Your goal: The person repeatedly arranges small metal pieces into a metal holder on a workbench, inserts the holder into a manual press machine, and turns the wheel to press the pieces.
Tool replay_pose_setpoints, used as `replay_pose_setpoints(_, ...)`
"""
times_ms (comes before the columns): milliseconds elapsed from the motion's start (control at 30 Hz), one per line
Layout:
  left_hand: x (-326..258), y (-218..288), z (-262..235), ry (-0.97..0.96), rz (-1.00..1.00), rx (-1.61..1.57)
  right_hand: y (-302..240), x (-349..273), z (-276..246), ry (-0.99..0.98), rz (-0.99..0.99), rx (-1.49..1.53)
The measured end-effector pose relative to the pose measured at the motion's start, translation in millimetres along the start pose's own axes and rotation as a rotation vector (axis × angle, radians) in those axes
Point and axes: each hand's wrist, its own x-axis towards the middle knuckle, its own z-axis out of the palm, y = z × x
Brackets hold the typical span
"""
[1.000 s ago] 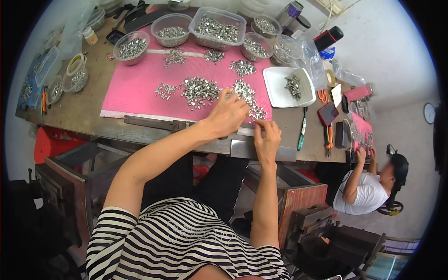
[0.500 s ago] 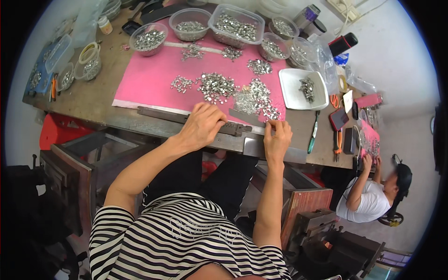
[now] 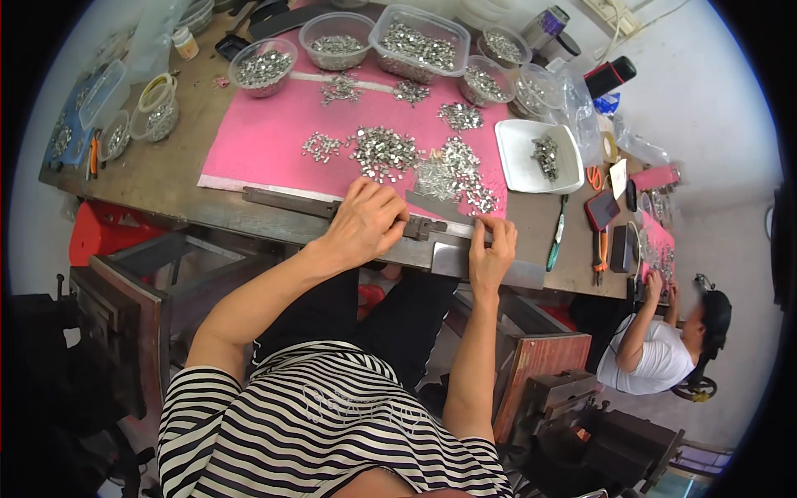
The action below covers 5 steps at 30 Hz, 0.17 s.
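Observation:
My left hand [image 3: 365, 217] is closed over a long dark metal bar [image 3: 286, 202] that lies along the bench's front edge. Its fingers are bent, and their tips are hidden, so what they grip does not show. To its right, at the near edge of the pink mat [image 3: 261, 133], my right hand [image 3: 493, 256] has thumb and fingers drawn together in a pinch. Whatever it holds is too small to make out. Beyond the hands lie a pile of small silvery metal pieces [image 3: 383, 153] and another pile of paler pieces [image 3: 440, 178]. A flat metal strip [image 3: 436, 207] lies between the hands.
Clear plastic tubs [image 3: 419, 70] of metal pieces line the back. A white tray [image 3: 512, 162] stands right of the mat, near a green-handled tool [image 3: 558, 236] and orange-handled pliers [image 3: 600, 249]. At far right, another person [image 3: 652, 357] works at the bench.
My left hand has shifted slightly, its fingers bending differently over the bar. My right hand has moved only a little and stays pinched. The piles look unchanged.

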Motion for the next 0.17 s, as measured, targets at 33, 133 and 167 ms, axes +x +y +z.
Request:
replay_pose_setpoints(33,-1,1,0,0.003,-0.019,0.018,1,-1,2,-0.005,0.006,0.012)
replay_pose_setpoints(133,6,4,3,0.0,-0.039,-0.023,1,-1,0,-0.009,0.024,0.009)
replay_pose_setpoints(167,10,6,2,0.009,-0.041,-0.028,1,-1,1,-0.012,0.03,0.017)
